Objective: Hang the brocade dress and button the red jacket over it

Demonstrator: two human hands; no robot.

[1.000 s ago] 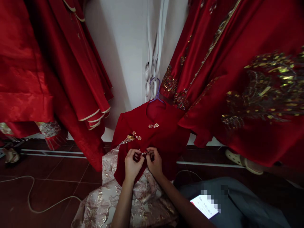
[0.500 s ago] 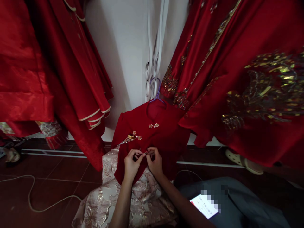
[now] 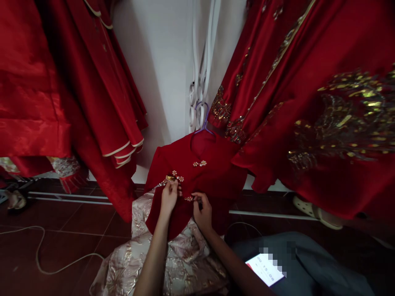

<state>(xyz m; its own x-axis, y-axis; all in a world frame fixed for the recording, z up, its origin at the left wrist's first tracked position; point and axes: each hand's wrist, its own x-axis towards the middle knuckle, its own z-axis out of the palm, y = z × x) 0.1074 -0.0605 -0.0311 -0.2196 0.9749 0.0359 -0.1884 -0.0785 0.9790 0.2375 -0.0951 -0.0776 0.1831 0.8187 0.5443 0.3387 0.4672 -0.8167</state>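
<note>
A red jacket (image 3: 219, 176) hangs on a purple hanger (image 3: 205, 125). Beaded flower clasps mark its front: an upper clasp (image 3: 200, 163) near the neckline and a lower clasp (image 3: 189, 199) between my hands. Just below a gold tasselled ornament (image 3: 170, 178) on the left side of the chest is my left hand (image 3: 169, 196). Its fingers are curled together against the cloth, and whatever they hold is hidden. My right hand (image 3: 202, 210) pinches at the right end of the lower clasp. Patterned pale-gold fabric (image 3: 123, 263) shows beneath the jacket.
Red garments (image 3: 101, 90) hang on the left, and a sequinned red garment (image 3: 308, 102) on the right. A lit phone (image 3: 266, 269) lies on grey cloth at lower right. A pale cable (image 3: 40, 250) crosses the tiled floor; a cream clog (image 3: 308, 207) stands under the right-hand garments.
My left hand has left the lower clasp and moved up and left to beneath the gold ornament, uncovering the clasp. My right hand has stayed near it, slightly lower.
</note>
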